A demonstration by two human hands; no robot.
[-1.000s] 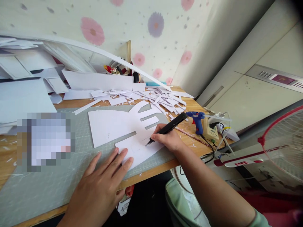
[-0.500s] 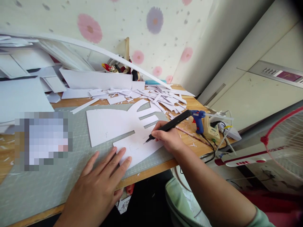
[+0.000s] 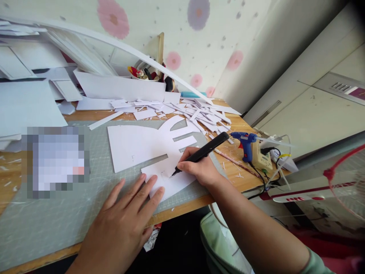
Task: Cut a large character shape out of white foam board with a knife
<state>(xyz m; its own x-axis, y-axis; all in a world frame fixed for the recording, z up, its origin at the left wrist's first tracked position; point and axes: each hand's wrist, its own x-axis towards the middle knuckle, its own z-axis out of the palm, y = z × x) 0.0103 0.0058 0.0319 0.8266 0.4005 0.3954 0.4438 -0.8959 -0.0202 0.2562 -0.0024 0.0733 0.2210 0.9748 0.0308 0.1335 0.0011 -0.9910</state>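
Observation:
A white foam board piece (image 3: pixel 134 144) with slots and a curved cut-out lies on the grey-green cutting mat (image 3: pixel 97 217). Small pencil-like marks show on its surface. My right hand (image 3: pixel 199 167) grips a black craft knife (image 3: pixel 209 147), its thin tip at the board near the marks. My left hand (image 3: pixel 128 213) lies with fingers spread, fingertips pressing the board's near left edge.
Behind the mat lies a heap of white board scraps (image 3: pixel 199 114). A blue glue gun (image 3: pixel 246 144) stands by a power strip (image 3: pixel 261 156) at the right. Larger white sheets (image 3: pixel 25 102) stack at the left. A racket (image 3: pixel 332 175) is at far right.
The knife tip has shifted slightly left and nearer to me along the board. My left hand stays on the board's edge. The whole view has tilted a little.

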